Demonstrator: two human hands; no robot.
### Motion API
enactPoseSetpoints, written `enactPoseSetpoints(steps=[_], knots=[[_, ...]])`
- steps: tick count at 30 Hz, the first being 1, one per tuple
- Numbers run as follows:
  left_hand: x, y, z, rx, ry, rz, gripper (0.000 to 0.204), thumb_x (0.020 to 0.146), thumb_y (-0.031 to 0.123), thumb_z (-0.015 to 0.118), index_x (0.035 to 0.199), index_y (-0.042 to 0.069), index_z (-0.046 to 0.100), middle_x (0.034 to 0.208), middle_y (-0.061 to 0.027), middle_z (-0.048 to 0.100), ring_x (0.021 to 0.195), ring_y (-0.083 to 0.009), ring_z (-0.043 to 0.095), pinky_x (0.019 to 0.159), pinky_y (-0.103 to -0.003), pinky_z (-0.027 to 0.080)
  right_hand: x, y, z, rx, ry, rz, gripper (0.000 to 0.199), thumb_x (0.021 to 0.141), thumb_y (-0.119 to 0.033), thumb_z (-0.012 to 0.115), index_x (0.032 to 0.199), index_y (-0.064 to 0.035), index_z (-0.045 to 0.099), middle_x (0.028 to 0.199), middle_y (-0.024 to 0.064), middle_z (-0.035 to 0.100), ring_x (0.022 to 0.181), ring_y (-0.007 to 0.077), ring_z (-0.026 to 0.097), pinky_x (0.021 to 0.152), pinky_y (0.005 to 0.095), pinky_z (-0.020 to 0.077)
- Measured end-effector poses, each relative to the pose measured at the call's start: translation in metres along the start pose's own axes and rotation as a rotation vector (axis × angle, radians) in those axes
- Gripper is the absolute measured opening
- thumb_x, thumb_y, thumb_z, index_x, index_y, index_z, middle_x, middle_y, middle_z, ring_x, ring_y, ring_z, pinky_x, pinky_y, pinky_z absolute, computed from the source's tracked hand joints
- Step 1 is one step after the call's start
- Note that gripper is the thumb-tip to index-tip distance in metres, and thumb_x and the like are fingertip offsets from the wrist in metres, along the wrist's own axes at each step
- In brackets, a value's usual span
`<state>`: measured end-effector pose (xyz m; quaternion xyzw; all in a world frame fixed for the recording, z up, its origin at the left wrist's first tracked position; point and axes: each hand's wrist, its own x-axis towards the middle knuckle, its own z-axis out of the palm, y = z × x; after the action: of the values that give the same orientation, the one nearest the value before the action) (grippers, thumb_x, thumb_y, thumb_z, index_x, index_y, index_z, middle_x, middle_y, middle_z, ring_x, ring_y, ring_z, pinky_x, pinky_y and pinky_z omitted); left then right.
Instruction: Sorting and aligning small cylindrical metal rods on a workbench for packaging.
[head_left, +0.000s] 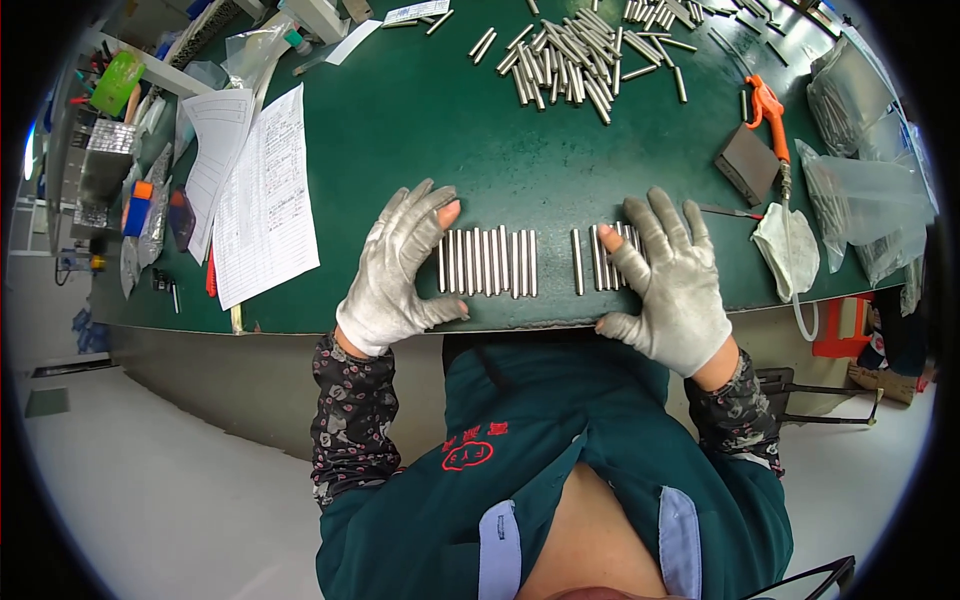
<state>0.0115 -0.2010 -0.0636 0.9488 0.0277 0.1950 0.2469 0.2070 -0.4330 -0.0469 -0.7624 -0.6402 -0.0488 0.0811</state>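
Two groups of short steel pins lie side by side on the green tabletop near its front edge. At the left end of the longer row of steel pins (489, 262) rests my left hand (395, 268), gloved in pale grey with bare fingertips showing, its fingers and thumb apart. My right hand (672, 280), in a matching glove, lies over the shorter group of pins (600, 268) and partly hides it. Its fingers are spread, with one bare fingertip on the pins. A single pin (577, 262) stands a little apart between the groups.
A heap of loose pins (565, 60) lies at the back. Written sheets (265, 200) are on the left. To the right are a dark block (747, 165), an orange air gun (768, 105), a white mask (785, 252) and plastic bags of pins (860, 205).
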Motion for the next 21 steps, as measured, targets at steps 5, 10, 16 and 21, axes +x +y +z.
enactPoseSetpoints(steps=[5,10,16,21], knots=[[-0.002,-0.002,-0.001,-0.001,0.005,-0.012,0.098,0.051,0.049,0.077,0.130,0.002,0.043,0.130,-0.0138,0.046,0.124,-0.0370,0.039,0.106,-0.051,0.024,0.005,-0.005,0.006,0.023,-0.038,-0.033,0.082,0.073,-0.073,0.037,0.129,-0.0134,0.045,0.128,0.0212,0.042,0.122,0.0412,0.035,0.101,0.0584,0.0220],[-0.001,-0.004,0.002,0.009,0.005,0.010,0.095,0.057,0.053,0.074,0.131,0.004,0.041,0.129,-0.0140,0.046,0.123,-0.0371,0.040,0.105,-0.051,0.024,0.015,-0.016,0.009,0.070,-0.012,-0.096,0.082,0.074,-0.073,0.036,0.128,-0.0123,0.047,0.128,0.0215,0.043,0.122,0.0412,0.036,0.102,0.0577,0.0207],[-0.004,-0.006,0.004,-0.020,0.034,0.008,0.094,0.062,0.059,0.069,0.133,0.006,0.039,0.128,-0.0150,0.047,0.122,-0.0367,0.042,0.105,-0.051,0.025,0.008,-0.002,-0.005,0.048,-0.010,-0.017,0.086,0.074,-0.075,0.034,0.133,-0.0119,0.040,0.130,0.0225,0.041,0.124,0.0416,0.034,0.103,0.0570,0.0196],[-0.005,-0.005,0.004,-0.001,0.029,0.007,0.090,0.067,0.062,0.063,0.133,0.006,0.040,0.128,-0.0153,0.047,0.121,-0.0354,0.043,0.105,-0.051,0.025,-0.022,0.018,-0.007,0.037,-0.002,0.110,0.085,0.068,-0.067,0.051,0.128,-0.0080,0.045,0.130,0.0222,0.042,0.127,0.0391,0.032,0.105,0.0545,0.0197]])
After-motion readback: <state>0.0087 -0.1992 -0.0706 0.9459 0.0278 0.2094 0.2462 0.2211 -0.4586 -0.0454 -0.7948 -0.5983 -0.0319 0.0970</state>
